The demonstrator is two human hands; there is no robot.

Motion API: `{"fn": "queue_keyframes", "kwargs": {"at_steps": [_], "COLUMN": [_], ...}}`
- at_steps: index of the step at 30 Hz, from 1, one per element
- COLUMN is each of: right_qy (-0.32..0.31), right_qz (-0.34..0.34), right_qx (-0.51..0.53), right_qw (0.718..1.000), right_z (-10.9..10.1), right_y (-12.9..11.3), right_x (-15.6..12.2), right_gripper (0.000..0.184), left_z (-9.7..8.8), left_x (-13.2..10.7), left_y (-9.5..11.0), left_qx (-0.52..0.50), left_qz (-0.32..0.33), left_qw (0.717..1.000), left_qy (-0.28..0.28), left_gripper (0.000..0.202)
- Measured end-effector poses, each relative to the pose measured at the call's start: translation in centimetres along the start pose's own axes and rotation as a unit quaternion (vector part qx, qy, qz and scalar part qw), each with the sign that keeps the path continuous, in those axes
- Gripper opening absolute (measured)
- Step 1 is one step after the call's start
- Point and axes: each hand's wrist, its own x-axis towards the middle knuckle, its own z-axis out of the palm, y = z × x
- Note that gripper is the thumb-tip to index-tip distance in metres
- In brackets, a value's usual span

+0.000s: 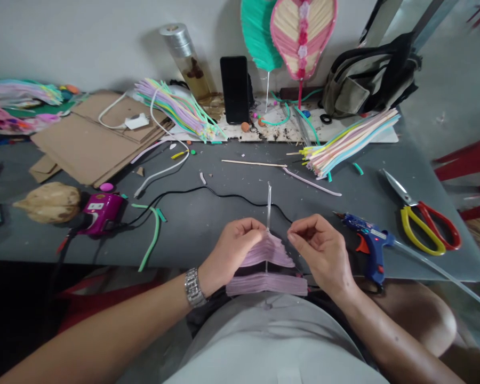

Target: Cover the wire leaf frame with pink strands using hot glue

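My left hand (pixel 235 249) is closed on the left side of a stack of lilac pipe cleaners (pixel 267 265) threaded on a thin clear rod (pixel 269 205) that points away from me. Just right of the rod, my right hand (pixel 319 246) pinches its fingers together at the top of the stack; what sits between the fingertips is too small to make out. The piece rests at the near table edge, over my lap. A wristwatch (pixel 194 288) is on my left wrist.
A blue glue gun (pixel 368 240) lies right of my right hand, with yellow-and-red scissors (pixel 426 216) beyond it. Pastel pipe-cleaner bundles (pixel 346 143) lie behind, with another bundle (pixel 182 109) to the left. Cardboard (pixel 92 136), a pink device (pixel 100 212) with a black cable, a phone (pixel 234 89), a bag (pixel 368 74) and finished leaf shapes (pixel 302 32) stand around.
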Motion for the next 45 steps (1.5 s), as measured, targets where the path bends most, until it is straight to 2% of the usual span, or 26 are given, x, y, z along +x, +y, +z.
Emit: {"fn": "queue_keyframes", "kwargs": {"at_steps": [4,7,17,19,22,25,27,29,33,36,45], "right_qy": [0.009,0.01,-0.028,-0.03,-0.012,0.026,0.031,0.017,0.012,0.021,-0.032], "right_qz": [0.044,0.064,0.02,-0.006,-0.063,-0.118,-0.138,-0.145,-0.155,-0.156,-0.11], "right_qx": [0.094,0.112,0.104,0.075,-0.037,-0.15,-0.184,-0.195,-0.185,-0.175,-0.138], "right_qw": [0.995,0.992,0.994,0.997,0.997,0.981,0.973,0.97,0.971,0.972,0.984], "right_z": [0.1,0.2,0.3,0.3,0.2,0.0,-0.2,-0.3,0.0,0.6,0.9], "right_y": [-0.2,-0.4,-0.8,-0.8,-1.3,-1.9,-2.1,-2.0,-1.7,-1.9,-3.1], "right_x": [0.4,0.3,-1.2,-1.7,-2.6,-3.4,-3.7,-3.7,-4.1,-5.1,-7.2], "right_gripper": [0.022,0.025,0.028,0.029,0.032,0.042,0.045,0.041,0.014,0.014,0.019], "left_z": [0.1,0.1,-0.1,0.0,0.0,0.0,-0.1,-0.2,-0.6,-0.7,-0.7], "left_x": [-0.1,-0.3,-2.1,-2.5,-3.3,-4.3,-5.0,-5.8,-7.0,-7.5,-7.5], "left_y": [-0.2,-0.6,-1.4,-1.5,-1.8,-2.0,-2.1,-2.1,-2.1,-2.1,-2.0], "left_qx": [-0.002,0.014,0.007,0.006,0.001,-0.008,-0.015,-0.027,-0.057,-0.062,-0.059], "left_qz": [0.007,0.026,0.072,0.075,0.084,0.099,0.106,0.112,0.115,0.106,0.079], "left_qw": [1.0,1.0,0.997,0.997,0.996,0.994,0.993,0.992,0.991,0.992,0.993], "left_qy": [-0.006,-0.007,-0.025,-0.026,-0.038,-0.055,-0.056,-0.048,-0.037,-0.041,-0.06], "left_gripper": [0.024,0.026,0.023,0.022,0.023,0.023,0.022,0.023,0.022,0.019,0.018]}}
